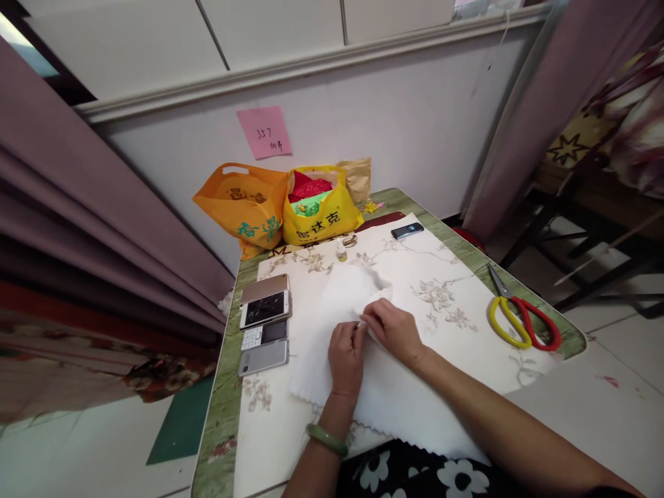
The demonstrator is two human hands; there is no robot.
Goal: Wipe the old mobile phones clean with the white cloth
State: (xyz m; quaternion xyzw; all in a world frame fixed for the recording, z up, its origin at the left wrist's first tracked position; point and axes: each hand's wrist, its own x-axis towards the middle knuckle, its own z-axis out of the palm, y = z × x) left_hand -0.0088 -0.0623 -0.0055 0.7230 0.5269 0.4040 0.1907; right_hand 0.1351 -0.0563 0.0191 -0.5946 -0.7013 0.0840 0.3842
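A white cloth (pixel 409 394) with a scalloped edge lies across the near part of the table and hangs toward my lap. My left hand (pixel 346 356), with a green bangle (pixel 326 440) on its wrist, pinches the cloth near its middle. Close against it, my right hand (pixel 393 330) pinches a gathered fold of the same cloth. The fingertips of both hands nearly meet, and whether something small sits between them is hidden. Beyond the hands, the far part of the cloth is bunched up on the floral table cover (pixel 440 277).
Several phones (pixel 264 309) lie in a column at the left. Large scissors (pixel 519 315) with yellow and red handles rest near the right edge. At the back stand an orange bag (pixel 249 200), a yellow bag (pixel 321 216), a small bottle (pixel 341 250) and a dark phone (pixel 407 230).
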